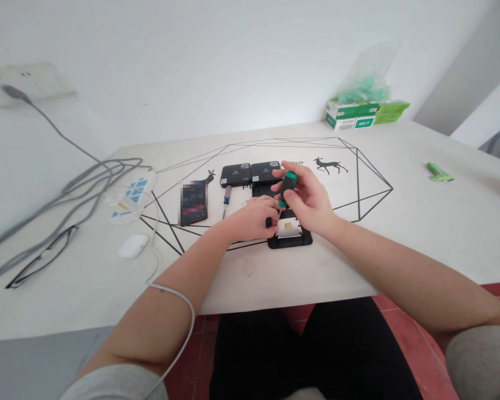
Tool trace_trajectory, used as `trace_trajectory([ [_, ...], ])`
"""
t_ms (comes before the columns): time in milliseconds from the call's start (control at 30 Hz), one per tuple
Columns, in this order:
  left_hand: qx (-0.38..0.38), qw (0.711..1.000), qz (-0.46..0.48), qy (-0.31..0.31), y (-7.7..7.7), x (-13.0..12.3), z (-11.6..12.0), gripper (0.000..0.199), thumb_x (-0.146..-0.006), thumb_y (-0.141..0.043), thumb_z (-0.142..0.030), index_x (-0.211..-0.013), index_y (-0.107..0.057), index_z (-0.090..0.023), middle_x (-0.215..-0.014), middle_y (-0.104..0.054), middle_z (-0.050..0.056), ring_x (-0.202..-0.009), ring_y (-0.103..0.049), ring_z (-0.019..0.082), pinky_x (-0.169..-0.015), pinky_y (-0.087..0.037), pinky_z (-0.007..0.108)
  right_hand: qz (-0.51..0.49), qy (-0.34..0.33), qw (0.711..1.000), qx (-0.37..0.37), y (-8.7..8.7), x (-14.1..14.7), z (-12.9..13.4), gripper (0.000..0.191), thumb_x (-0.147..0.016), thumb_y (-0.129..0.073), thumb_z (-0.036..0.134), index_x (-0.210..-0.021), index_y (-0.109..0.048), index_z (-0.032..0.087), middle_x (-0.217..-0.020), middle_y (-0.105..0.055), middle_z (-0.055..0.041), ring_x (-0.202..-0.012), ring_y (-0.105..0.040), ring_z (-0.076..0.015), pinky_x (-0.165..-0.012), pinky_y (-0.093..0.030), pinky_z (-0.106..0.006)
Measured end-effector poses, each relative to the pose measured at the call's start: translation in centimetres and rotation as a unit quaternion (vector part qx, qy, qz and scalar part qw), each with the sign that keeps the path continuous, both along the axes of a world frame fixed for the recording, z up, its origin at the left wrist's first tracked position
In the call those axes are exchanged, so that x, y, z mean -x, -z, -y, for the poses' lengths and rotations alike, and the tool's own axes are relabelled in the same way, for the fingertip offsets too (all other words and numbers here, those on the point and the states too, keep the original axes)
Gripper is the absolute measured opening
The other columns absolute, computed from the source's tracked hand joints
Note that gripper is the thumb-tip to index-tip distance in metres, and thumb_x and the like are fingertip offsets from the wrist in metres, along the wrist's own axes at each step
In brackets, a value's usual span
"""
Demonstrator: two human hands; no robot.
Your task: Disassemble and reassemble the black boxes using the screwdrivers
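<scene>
A green and black screwdriver (289, 188) is held in my right hand (310, 201), its shaft pointing down at an opened black device (290, 242). Inside that device a silvery plate with a small gold square shows. My left hand (257, 218) rests at the device's left edge, fingers pressed together near the screwdriver's tip; what they hold, if anything, is hidden. Just behind lie two closed black devices, one on the left (235, 175) and one on the right (265, 171), with another dark piece (263, 191) in front of them, partly covered by my hands.
A second screwdriver (227, 195) and a phone (194, 202) lie left of my hands. Farther left are a white case (134, 246), a parts box (133, 197), glasses (44, 256) and grey cables. Green boxes (352, 111) stand at the back right. A white cable crosses my left forearm.
</scene>
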State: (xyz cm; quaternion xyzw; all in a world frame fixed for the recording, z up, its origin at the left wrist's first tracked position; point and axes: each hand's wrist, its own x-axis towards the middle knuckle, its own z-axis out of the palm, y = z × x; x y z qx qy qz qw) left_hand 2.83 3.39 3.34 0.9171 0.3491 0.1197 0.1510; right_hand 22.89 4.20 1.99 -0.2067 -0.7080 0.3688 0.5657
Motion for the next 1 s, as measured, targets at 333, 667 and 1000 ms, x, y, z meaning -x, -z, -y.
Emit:
trace_trajectory([
  [333, -0.034, 0.999, -0.009, 0.000, 0.3, -0.6, 0.5, 0.009, -0.080, -0.064, -0.015, -0.073, -0.063, -0.020, -0.086, -0.070, 0.004, -0.095, -0.063, 0.025, -0.091, -0.051, 0.042, 0.054, 0.086, 0.990, -0.100, -0.5, 0.1, -0.3, 0.042, -0.096, -0.071, 0.042, -0.136, -0.061, 0.032, -0.124, -0.065, -0.0092, -0.105, -0.066, -0.0257, -0.076, -0.066, -0.043],
  [667, -0.102, 0.994, -0.041, 0.012, 1.3, -1.0, 0.3, 0.023, -0.088, -0.058, -0.015, -0.065, -0.060, -0.021, -0.099, -0.070, 0.010, -0.109, -0.061, 0.029, -0.099, -0.051, 0.045, 0.008, 0.099, 0.993, -0.066, 0.1, 0.2, -0.2, 0.045, -0.100, -0.065, 0.047, -0.141, -0.055, 0.032, -0.127, -0.069, -0.0101, -0.106, -0.073, -0.0259, -0.084, -0.068, -0.046],
  [1000, -0.132, 0.985, 0.064, -0.089, 0.3, 2.2, -1.9, 0.018, -0.092, -0.061, -0.020, -0.074, -0.062, -0.022, -0.117, -0.074, 0.010, -0.116, -0.064, 0.028, -0.106, -0.053, 0.047, -0.049, 0.190, 0.978, -0.063, 0.1, -1.1, -3.0, 0.048, -0.097, -0.067, 0.058, -0.136, -0.053, 0.035, -0.118, -0.066, -0.0083, -0.108, -0.068, -0.0248, -0.085, -0.066, -0.044],
])
